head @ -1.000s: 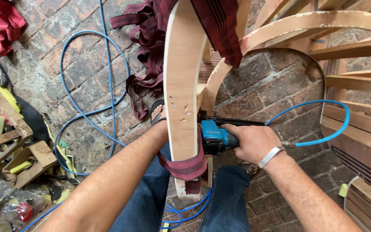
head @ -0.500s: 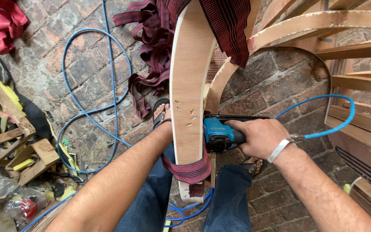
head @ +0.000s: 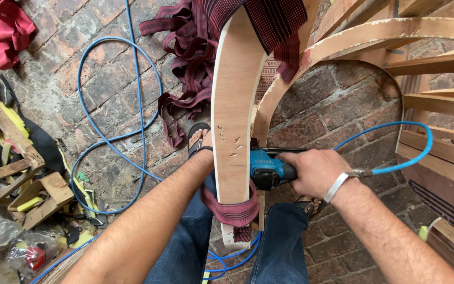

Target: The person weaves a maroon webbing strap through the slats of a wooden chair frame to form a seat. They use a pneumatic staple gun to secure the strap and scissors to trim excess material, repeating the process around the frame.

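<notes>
A curved plywood frame piece [head: 234, 105] stands upright between my knees, with a maroon webbing strap [head: 232, 211] wrapped round its lower end. My right hand [head: 313, 172] grips a blue pneumatic stapler [head: 266, 167] pressed against the right side of the wood. My left hand [head: 206, 152] reaches behind the left edge of the wood at the strap, its fingers mostly hidden. Several staples sit in the wood face just above the tool.
A blue air hose [head: 109, 137] loops over the brick floor at left and runs from the tool to the right. Loose maroon webbing [head: 185, 58] lies behind. Wood scraps [head: 22, 184] and bags clutter the left. A wooden furniture frame [head: 437, 105] stands at right.
The view has shifted slightly and the wood piece sits a little further right in frame. Both hands keep their hold; the stapler stays against the wood.
</notes>
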